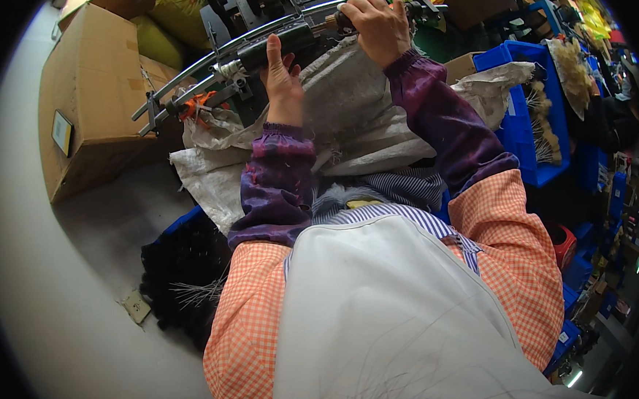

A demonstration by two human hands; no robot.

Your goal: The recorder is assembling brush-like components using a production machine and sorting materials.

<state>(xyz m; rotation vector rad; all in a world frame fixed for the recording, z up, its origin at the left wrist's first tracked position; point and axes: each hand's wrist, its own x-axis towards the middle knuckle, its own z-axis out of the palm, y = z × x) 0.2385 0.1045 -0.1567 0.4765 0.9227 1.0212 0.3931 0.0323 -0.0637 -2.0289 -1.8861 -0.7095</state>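
Note:
At the top, a bench machine has long metal rails (251,39) and a dark cylinder (277,45) lying along them. Beside the cylinder's lower edge is my left hand (283,88), thumb stretched up and fingers apart, with nothing visible in its grasp. Some of its fingers are partly hidden behind the palm. My right hand (382,31) bends its fingers over a brown knob-like part (334,21) on the rod, right of the cylinder, while one finger points up. A pale woven cloth (357,98) hangs below the machine under both arms.
A large cardboard box (90,96) stands at the left. Blue bins (519,114) at the right hold bristly, wire-ended pieces (545,127). Black bristly bundles with wire ends (185,273) lie low at the left. Orange material (198,106) hangs at the machine's left end.

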